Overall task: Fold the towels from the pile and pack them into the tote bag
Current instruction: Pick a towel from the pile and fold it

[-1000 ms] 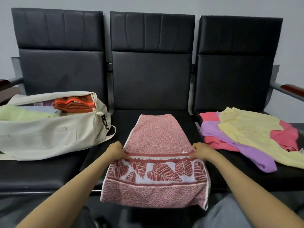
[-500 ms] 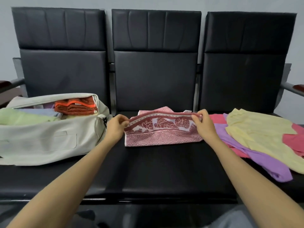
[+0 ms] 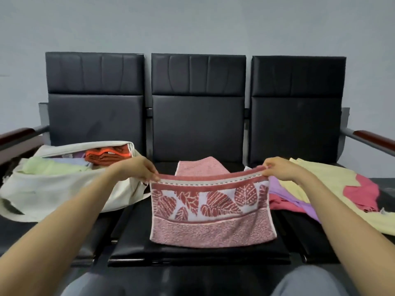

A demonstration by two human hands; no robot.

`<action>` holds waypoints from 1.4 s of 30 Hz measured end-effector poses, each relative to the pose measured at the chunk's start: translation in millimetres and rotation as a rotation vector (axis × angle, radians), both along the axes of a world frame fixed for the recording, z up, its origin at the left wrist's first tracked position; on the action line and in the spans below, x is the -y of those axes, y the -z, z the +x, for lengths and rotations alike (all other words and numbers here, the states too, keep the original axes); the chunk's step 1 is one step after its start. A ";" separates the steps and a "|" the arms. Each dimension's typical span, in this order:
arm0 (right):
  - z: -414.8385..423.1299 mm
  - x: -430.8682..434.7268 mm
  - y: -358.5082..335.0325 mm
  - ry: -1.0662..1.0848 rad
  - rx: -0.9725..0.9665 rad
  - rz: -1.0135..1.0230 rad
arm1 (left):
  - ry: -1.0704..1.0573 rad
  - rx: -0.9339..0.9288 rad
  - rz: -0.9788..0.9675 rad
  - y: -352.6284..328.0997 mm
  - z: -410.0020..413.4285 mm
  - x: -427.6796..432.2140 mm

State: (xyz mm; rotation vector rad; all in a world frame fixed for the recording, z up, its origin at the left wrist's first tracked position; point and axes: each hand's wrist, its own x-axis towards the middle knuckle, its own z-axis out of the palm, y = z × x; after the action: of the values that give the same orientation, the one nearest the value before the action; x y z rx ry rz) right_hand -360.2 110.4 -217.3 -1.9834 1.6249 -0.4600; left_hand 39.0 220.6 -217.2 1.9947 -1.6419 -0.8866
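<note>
Tote bag [image 3: 64, 189] left, held towel [image 3: 210, 212] middle (on the seat), pile [image 3: 333, 189] right.

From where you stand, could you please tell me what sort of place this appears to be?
Probably a waiting area or office lobby: a row of three linked black padded seats with wood-capped metal armrests stands against a plain grey wall.

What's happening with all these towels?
A person is folding a pink leaf-patterned towel on the middle seat of a black bench. The left hand and the right hand each pinch a corner of its upper edge, holding it up off the seat. The cream tote bag on the left seat already has folded towels inside, an orange towel among them. A pile of loose towels, yellow, purple and red, waits on the right seat.
</note>
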 end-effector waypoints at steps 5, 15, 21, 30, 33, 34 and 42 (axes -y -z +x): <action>35.8 32.3 20.8 0.095 0.424 0.133 | -0.389 0.015 -0.224 32.3 -28.4 53.6; 50.2 -9.0 -15.0 0.110 0.925 -0.666 | -0.493 -0.347 -1.120 -4.4 -57.1 7.4; 30.1 -21.7 24.3 0.104 0.639 -0.453 | -0.414 -0.196 -0.852 45.8 -27.3 -13.5; 33.2 2.5 131.2 0.023 -0.027 0.168 | -0.310 0.134 -0.177 142.0 -18.1 2.1; 35.3 5.4 144.1 0.085 -0.199 0.161 | -0.330 0.124 -0.218 156.9 -19.8 9.8; 35.6 6.6 145.9 0.129 -0.256 0.116 | -0.331 0.115 -0.233 160.2 -20.6 12.1; 30.0 21.9 141.8 0.283 -0.084 0.341 | -0.363 -0.101 -0.170 166.6 -23.1 35.1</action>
State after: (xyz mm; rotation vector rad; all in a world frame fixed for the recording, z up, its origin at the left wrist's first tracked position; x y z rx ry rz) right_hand -330.2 88.5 -359.1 -1.5492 1.9038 -0.1847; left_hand 15.9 185.4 -383.8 2.0053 -1.2031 -0.6763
